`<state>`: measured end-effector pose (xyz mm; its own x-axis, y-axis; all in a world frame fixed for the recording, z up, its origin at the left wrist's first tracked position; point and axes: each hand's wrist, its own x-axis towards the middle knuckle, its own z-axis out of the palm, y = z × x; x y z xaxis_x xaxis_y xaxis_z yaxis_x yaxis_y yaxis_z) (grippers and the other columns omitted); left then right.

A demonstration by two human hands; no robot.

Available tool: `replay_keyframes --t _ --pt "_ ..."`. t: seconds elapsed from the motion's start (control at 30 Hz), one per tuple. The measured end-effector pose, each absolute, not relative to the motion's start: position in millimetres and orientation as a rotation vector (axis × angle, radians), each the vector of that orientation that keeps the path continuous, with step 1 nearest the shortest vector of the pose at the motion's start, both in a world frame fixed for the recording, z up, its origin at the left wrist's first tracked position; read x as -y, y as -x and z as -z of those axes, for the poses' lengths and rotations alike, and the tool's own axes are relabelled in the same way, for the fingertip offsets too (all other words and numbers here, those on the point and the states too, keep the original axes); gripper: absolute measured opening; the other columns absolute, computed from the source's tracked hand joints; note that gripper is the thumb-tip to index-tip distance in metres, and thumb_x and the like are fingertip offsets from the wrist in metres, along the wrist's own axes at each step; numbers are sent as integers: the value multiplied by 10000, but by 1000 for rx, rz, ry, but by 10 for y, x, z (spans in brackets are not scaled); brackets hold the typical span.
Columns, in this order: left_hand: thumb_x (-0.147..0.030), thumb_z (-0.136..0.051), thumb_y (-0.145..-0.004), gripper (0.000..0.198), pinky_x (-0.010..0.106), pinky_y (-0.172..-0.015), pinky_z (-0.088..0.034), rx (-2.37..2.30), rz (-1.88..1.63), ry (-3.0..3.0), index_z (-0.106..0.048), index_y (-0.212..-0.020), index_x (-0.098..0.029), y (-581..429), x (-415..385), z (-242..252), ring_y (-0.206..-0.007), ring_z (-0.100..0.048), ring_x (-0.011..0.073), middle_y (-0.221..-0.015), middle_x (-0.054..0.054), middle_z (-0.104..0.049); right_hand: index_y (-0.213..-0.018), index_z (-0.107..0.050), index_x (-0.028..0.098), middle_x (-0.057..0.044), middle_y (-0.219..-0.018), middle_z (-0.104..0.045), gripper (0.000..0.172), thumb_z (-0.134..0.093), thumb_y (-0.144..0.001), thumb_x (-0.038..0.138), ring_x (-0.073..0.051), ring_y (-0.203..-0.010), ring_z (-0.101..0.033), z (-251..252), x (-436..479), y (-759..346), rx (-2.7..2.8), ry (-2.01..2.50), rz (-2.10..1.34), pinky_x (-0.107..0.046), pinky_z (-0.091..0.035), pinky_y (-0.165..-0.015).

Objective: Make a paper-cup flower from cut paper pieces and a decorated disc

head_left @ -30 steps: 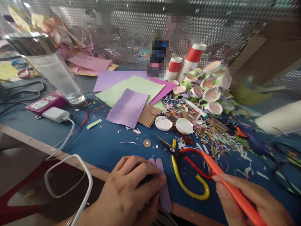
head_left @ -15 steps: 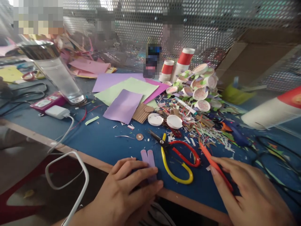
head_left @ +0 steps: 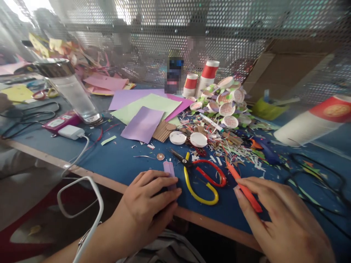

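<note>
My left hand [head_left: 153,199] lies near the table's front edge, fingers bent together over a pair of purple paper strips [head_left: 169,168], holding them down. The strips' rounded far ends show side by side; the rest is hidden. In my right hand [head_left: 276,212], thumb and fingers pinch a slim orange-red tool [head_left: 245,190]. Its narrow end points away from me toward the paper scraps; its exact kind is unclear. Between my hands rest scissors [head_left: 203,179] with one red and one yellow handle. A small brown disc [head_left: 160,156] lies beyond the strips.
Purple paper [head_left: 143,124], green paper [head_left: 149,104], white paper discs [head_left: 198,139] and shredded scraps [head_left: 241,149] spread behind. Farther back stand paper cups [head_left: 210,73]. On the left are a water bottle [head_left: 75,93] and a white charger [head_left: 71,132]; its cable [head_left: 100,201] loops past my left forearm.
The view has shifted slightly. The strips' far ends, apart before, now lie closer together under my left hand. My right hand keeps its hold on the orange-red tool.
</note>
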<state>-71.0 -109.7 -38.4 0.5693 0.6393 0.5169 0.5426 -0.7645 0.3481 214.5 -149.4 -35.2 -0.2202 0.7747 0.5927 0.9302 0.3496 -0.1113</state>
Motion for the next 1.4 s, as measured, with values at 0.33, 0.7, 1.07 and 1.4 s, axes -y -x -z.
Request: replay_keyframes --t 0.33,0.7,1.07,1.4 --pt "-137 -663 -907 276 403 -1002 -572 -983 -1006 -2647 -728 -1168 -199 729 1149 433 -1195 -646 225 -1246 64 -738 -1110 -593 153 -99 -991 -706 158 -592 -953 141 -265 -932 -661 197 1147 -1791 2363 1297 298 -472 -497 -930" --pt "-164 -636 -957 145 295 -930 -638 -681 -1041 -2806 -703 -1082 -135 817 943 336 -1021 -759 179 -1077 82 -798 -1181 -617 190 -58 -898 -712 392 -568 -793 159 -217 -761 -703 141 1047 -1840 2294 1549 -45 -360 -566 -674" --pt "-116 -624 -965 145 202 -940 -609 -937 -1358 -2810 -705 -1080 -152 794 795 110 -983 -770 125 -1095 57 -801 -1210 -579 220 3 -841 -653 549 -807 -728 349 -112 -586 -577 -139 778 -1828 1408 1372 -1250 -229 -496 -488" --pt "-218 -444 -1065 274 331 -1002 -612 -684 -1597 -3001 -682 -1202 -203 230 7 -392 -1196 -700 157 -1304 19 -724 -887 -657 246 -1 -724 -649 209 -724 -856 441 -123 -561 -560 -347 420 -1772 1188 1110 -1134 -274 -474 -510"
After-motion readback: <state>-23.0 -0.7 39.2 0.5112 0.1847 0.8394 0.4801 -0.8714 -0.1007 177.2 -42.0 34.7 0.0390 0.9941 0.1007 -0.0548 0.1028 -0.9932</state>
